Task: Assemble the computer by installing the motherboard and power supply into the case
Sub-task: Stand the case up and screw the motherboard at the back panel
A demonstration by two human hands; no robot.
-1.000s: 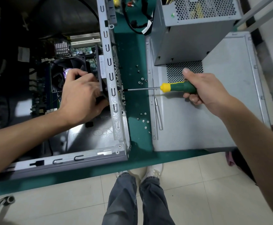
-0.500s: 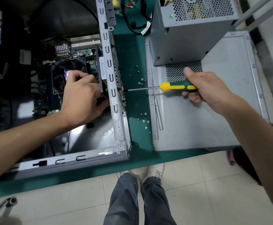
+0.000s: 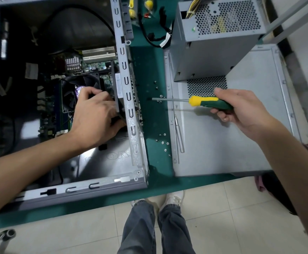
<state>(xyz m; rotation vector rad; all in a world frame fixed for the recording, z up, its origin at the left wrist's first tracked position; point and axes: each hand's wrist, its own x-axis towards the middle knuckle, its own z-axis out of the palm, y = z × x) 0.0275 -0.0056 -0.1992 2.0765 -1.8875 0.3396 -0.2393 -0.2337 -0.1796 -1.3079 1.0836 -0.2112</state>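
Fingers (image 3: 221, 114) of the right hand (image 3: 244, 110) hold the screwdriver (image 3: 211, 103); left hand (image 3: 96, 116) grips a black part inside the case (image 3: 131, 99); the tip could slip off; loose screws (image 3: 163, 142) near the table's (image 3: 155, 70) front edge might roll.

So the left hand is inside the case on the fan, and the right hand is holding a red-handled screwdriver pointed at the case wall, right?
Not quite. The head view shows the screwdriver in the right hand has a green and yellow handle, not red. The rest holds: the left hand is inside the case on the fan, and the tip points at the case wall.
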